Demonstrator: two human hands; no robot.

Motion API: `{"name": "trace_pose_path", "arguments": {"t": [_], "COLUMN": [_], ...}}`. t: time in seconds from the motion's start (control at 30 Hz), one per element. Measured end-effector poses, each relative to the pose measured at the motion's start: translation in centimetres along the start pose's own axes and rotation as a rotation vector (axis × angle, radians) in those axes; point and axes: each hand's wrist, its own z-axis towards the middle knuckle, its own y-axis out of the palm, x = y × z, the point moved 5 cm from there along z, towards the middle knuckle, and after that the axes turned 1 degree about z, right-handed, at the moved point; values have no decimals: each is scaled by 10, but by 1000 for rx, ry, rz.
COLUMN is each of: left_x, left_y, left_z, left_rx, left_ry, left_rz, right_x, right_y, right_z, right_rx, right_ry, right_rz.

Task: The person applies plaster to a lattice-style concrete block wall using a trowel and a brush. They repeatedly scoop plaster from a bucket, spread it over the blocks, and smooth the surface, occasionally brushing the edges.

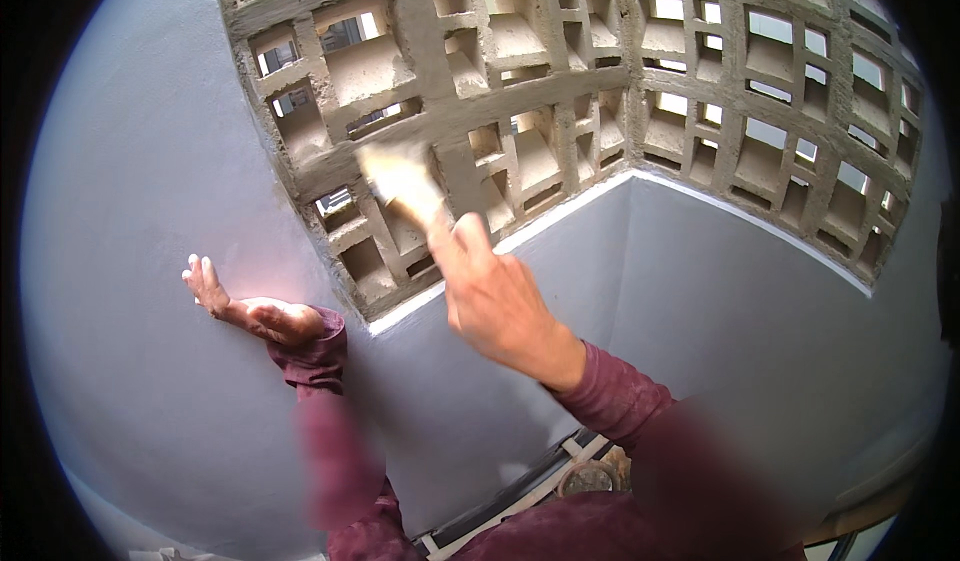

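My right hand [505,301] is closed around a paintbrush [403,183], its pale bristles pointing up and to the left. Motion blurs the brush in front of the lower left of a bare concrete lattice [450,111]; whether the bristles touch it I cannot tell. Off to the left, my left hand [260,313] is open, palm turned up and fingers stretched out. It is beside or against the smooth grey wall [140,181], holding nothing. Pale smears mark its fingertips. Both forearms wear dark red sleeves.
The lattice has many square and slot openings and turns a corner at the right. A white ledge [405,313] runs beneath it, above grey lower walls [740,331]. Low down, near my body, sit a round container [588,479] and long rails.
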Motion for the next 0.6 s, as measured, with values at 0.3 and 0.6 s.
{"name": "trace_pose_path", "arguments": {"t": [0.3, 0.6], "left_x": [8, 2], "left_y": [1, 3], "left_z": [0, 0], "left_rx": [-89, -234], "left_ry": [-57, -38], "left_rz": [30, 113], "right_x": [61, 49], "right_y": [-29, -55], "right_z": [11, 49], "right_rx": [188, -94], "right_ry": [105, 125], "right_rz": [-126, 695]}}
